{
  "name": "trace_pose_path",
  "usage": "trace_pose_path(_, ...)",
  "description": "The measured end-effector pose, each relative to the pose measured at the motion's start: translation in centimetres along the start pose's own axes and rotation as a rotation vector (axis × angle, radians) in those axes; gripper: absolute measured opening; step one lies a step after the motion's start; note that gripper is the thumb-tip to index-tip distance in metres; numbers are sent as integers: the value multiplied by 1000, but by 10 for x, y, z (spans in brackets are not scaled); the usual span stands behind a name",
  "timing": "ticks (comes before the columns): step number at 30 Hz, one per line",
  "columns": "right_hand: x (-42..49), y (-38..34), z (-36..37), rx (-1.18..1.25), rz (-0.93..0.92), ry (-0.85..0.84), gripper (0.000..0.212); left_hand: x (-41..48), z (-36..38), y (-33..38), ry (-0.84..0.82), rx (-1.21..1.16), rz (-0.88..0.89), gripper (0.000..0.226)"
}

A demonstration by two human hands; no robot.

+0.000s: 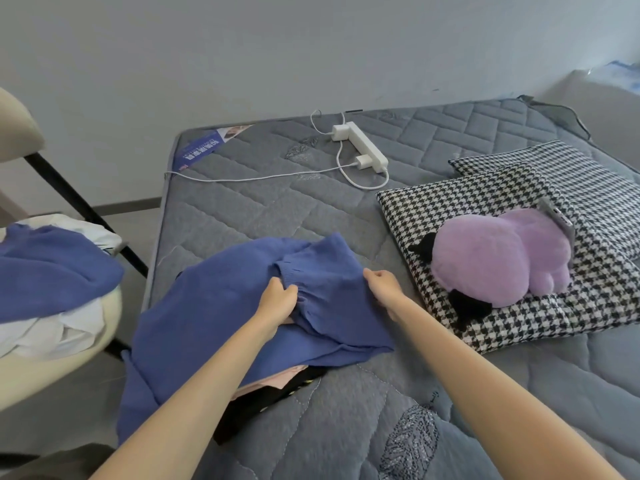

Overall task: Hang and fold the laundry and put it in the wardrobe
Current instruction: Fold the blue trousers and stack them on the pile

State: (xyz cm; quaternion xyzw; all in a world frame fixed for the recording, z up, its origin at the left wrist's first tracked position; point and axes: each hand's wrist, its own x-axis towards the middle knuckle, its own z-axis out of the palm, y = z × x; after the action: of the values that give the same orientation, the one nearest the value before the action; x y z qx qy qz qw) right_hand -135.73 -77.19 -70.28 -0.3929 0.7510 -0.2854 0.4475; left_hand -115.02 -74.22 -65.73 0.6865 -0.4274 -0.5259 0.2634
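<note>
Blue knitted fabric fills the lower middle of the frame: a sweater (221, 306) lies spread on the grey quilted mattress (277, 202), probably because folding needs a wide and flat surface. One part of it is already turned over toward the centre, with a ribbed cuff showing on top.

The left hand (277, 301) has its fingers curled into the knit just below this cuff and grips a bunch of it. The right hand (382, 285) pinches the right edge of the turned-over part between thumb and fingers. With one hand at each side, the person can keep this layer straight and tight, so I judge that a fold is in progress.

Under the lower edge of the sweater, pink and black clothes (277, 379) are partly visible; they look like items stacked underneath it.

At the left of the frame a heap of laundry (52, 271), blue and white, waits on a chair (114, 306), within easy reach. At the right, a purple plush toy (495, 258) sits on checked cushions (485, 202), apart from the work. No wardrobe is in view.
</note>
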Motion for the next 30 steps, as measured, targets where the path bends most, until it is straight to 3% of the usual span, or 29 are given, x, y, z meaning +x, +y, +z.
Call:
trace_pose_path(3,-3,-2,6,-175,-14,24,35,-3,-3,-3,50,160,73,13)
trace_pose_path(5,-3,1,7,-236,-27,30,35,-10,-3,-3,152,344,201,38)
trace_pose_path(7,-3,5,7,-215,-9,11,52,-16,-5,-6,273,588,407,57)
trace_pose_path(9,-2,5,7,-133,21,-48,58,-15,-9,-12,269,857,593,47)
trace_pose_path(12,-3,0,1,-63,25,-159,47,-11,-15,-22,118,1050,557,32)
trace_pose_path(22,-29,-47,-22,256,-68,-369,19,-12,-56,-20,14,848,579,23)
trace_pose_path(25,-51,-79,-16,357,-150,-426,16,-15,-81,-23,51,665,566,22)
trace_pose_path(30,-102,-130,32,231,-323,-547,18,-23,-132,-39,100,341,427,26)
